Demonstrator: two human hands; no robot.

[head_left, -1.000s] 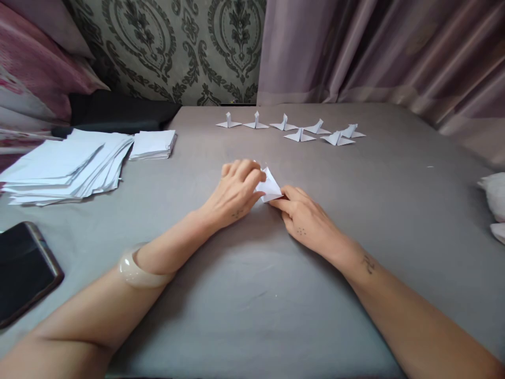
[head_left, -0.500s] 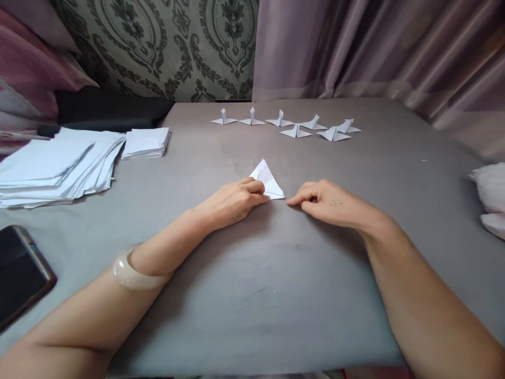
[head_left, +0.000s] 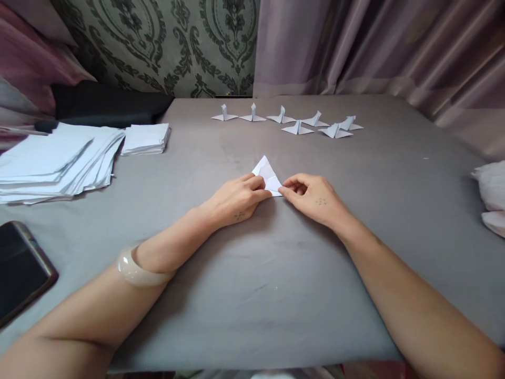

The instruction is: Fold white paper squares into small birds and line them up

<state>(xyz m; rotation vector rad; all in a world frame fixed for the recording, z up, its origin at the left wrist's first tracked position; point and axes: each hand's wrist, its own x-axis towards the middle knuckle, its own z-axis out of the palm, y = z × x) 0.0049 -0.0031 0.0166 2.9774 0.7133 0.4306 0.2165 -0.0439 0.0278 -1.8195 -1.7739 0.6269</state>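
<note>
A small sheet of white paper (head_left: 270, 173), folded into a triangle, lies on the grey cloth-covered table with its point facing away from me. My left hand (head_left: 242, 199) is closed on its left side, thumb along the near edge and fingers curled over the paper. At the near right corner my right hand (head_left: 310, 195) pinches the paper between thumb and forefinger. The fingers hide both lower corners in part. Beyond my hands stands a loose row of several folded paper birds (head_left: 299, 128).
At the left lie a stack of large white sheets (head_left: 43, 163) and a smaller stack of paper squares (head_left: 145, 139). A dark phone (head_left: 23, 271) rests at the left edge. A whitish bundle (head_left: 491, 192) sits at the far right. Curtains (head_left: 300, 47) hang behind the table.
My right hand has moved left from just beside the paper and now grips its right corner. My left hand keeps its hold on the paper.
</note>
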